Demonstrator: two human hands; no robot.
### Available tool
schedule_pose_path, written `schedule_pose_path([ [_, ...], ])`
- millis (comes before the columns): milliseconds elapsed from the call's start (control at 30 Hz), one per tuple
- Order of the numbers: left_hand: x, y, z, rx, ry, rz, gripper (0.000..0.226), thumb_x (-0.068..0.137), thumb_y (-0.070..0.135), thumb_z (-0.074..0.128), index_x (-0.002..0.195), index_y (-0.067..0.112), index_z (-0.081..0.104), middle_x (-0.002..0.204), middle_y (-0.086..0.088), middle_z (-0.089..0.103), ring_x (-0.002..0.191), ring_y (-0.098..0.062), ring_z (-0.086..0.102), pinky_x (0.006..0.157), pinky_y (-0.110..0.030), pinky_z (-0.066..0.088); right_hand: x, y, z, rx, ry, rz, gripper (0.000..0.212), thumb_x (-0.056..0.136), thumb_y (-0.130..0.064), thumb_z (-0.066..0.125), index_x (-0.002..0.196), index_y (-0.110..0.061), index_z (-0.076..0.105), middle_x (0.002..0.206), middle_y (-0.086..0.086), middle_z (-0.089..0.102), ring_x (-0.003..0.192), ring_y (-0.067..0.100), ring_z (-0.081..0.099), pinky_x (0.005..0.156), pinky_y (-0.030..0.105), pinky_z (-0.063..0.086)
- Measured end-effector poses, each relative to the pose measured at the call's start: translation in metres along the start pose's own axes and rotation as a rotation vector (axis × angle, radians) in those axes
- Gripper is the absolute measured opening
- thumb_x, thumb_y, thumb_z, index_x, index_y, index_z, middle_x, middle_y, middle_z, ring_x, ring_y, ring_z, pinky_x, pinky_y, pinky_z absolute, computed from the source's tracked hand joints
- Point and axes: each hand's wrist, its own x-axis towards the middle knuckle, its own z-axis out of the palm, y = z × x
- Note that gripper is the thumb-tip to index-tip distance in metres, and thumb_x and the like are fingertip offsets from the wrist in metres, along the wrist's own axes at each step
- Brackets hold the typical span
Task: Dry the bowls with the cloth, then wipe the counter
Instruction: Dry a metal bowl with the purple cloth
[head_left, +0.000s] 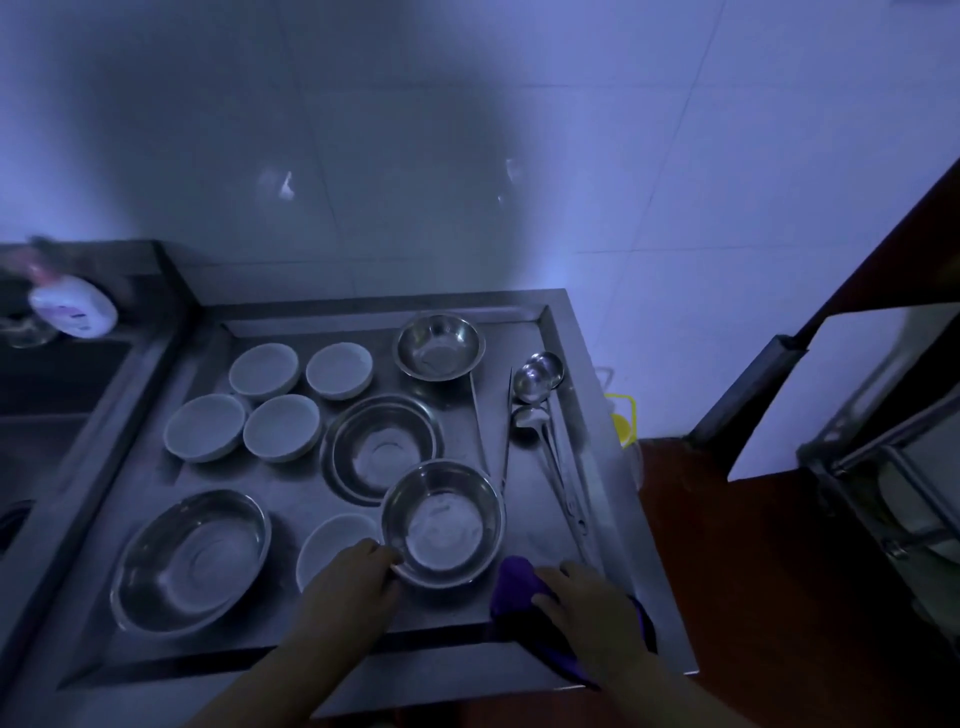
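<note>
**Steel bowl in hand, cloth at the ready**

Left hand (349, 582) grips the near rim of a small steel bowl (443, 522), fingers curled at its 8 o'clock edge. The bowl sits tilted, far edge overlapping the rim of a wider steel bowl (383, 448) at its 11 o'clock; whether it is lifted clear or resting cannot be told. Right hand (587, 608) clutches a purple cloth (514, 584), bunched, on the counter (524, 322) just at the bowl's 4 o'clock.

Handling, as judged: thin stamped steel, light and stiff, unlikely to break, but probably slick if wet. A rim pinch suits it, thumb inside and fingers under. Cloth is soft and limp, best wadded into the palm and pushed round the inside.

Containers: every bowl appears empty of food. Pale sheen on the steel floors may be water or glare; too dim to tell.
- Four white bowls (265, 369) in a cluster at 10 o'clock from the held bowl, upright; likely ceramic, heavier, chip-prone.
- A fifth white bowl (332, 545) just beside the left hand, partly hidden.
- Large steel bowl (189, 561) at 9 o'clock.
- Another small steel bowl (439, 345) at 12 o'clock.
- Ladles (537, 376) lie along 1 to 3 o'clock.

Counter wipe not yet begun, by the look of it.
</note>
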Motion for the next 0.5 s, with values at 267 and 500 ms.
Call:
schedule_pose_path([
  [267, 0.035, -0.005, -0.023, -0.011, 0.048, 0.019, 0.026, 0.090, 0.029, 0.045, 0.110, 0.029, 0.062, 0.111, 0.007, 0.064, 0.102, -0.013, 0.058, 0.084, -0.027, 0.044, 0.047, -0.027, -0.050, 0.206, 0.266, 0.026, 0.026, 0.092, -0.027, 0.061, 0.113, -0.013, 0.066, 0.095, 0.010, 0.065, 0.087, 0.029, 0.062, 0.069, 0.037, 0.048],
  [500, 0.032, -0.052, -0.036, -0.076, 0.052, -0.127, 0.034, 0.091, 0.027, 0.046, 0.125, 0.028, 0.054, 0.125, 0.007, 0.056, 0.114, -0.012, 0.053, 0.090, -0.026, 0.042, 0.088, -0.085, -0.065, 0.290, 0.295, -0.108, 0.027, 0.091, -0.024, 0.062, 0.114, -0.011, 0.065, 0.092, 0.007, 0.064, 0.082, 0.024, 0.061, 0.066, 0.027, 0.040],
])
